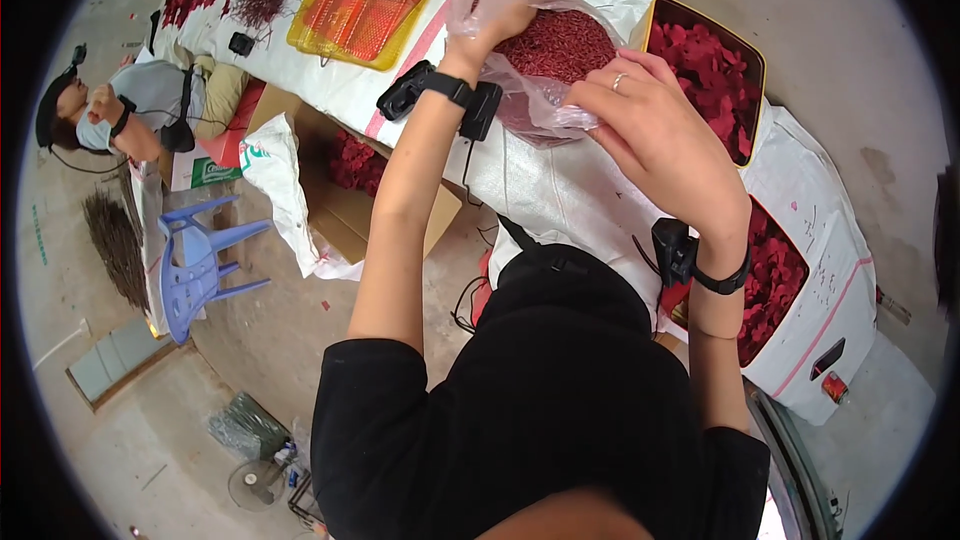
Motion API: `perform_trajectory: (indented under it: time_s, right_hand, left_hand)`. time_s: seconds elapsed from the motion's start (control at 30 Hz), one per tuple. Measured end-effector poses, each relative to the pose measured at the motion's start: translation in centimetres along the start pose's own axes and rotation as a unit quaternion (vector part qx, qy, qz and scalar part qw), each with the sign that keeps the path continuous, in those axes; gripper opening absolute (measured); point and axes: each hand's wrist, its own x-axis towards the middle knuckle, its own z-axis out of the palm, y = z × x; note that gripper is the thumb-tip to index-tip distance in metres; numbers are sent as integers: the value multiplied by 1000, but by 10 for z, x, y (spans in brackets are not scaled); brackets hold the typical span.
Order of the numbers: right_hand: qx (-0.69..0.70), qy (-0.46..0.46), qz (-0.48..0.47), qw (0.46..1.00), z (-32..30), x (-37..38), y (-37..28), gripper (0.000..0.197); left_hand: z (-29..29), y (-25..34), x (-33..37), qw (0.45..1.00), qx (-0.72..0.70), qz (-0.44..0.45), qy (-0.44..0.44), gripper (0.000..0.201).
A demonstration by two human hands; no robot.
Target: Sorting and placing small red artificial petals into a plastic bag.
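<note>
A clear plastic bag [525,105] stands on the white-covered table, filled with small dark-red pieces [565,43] too fine to name. My left hand [503,28] is at the bag's mouth on the left, with clear film over part of it; its fingers look curled, and what they hold is hidden. At the near right side, my right hand [660,135], with a ring on one finger, pinches the bag's gathered edge [572,120]. Beside the right hand sits a yellow-rimmed tin [757,90] of red petals [702,68].
A second tin of red petals [775,270] is by my right forearm. Red and yellow plastic trays [365,5] lie beyond my left hand. A cardboard box [345,215] stands below. Farther left are a blue plastic stool [190,265] and another person [150,100]. A phone [827,358] lies at right.
</note>
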Motion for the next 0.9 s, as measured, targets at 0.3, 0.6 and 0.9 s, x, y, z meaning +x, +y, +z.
perform_trajectory:
  time_s: [0.3, 0.6, 0.9]
  right_hand:
    - [15, -66, 22, 997, 12, 12, -23, 20]
    - [8, -88, 54, 995, 11, 10, -10, 24]
    - [23, -90, 29, 995, 26, 28, 0, 23]
  left_hand:
    - [18, -23, -17, 988, 30, 50, -146, 16]
    - [-12, -34, -61, 935, -304, -96, -155, 18]
    - [-35, -40, -61, 928, -262, -258, -55, 23]
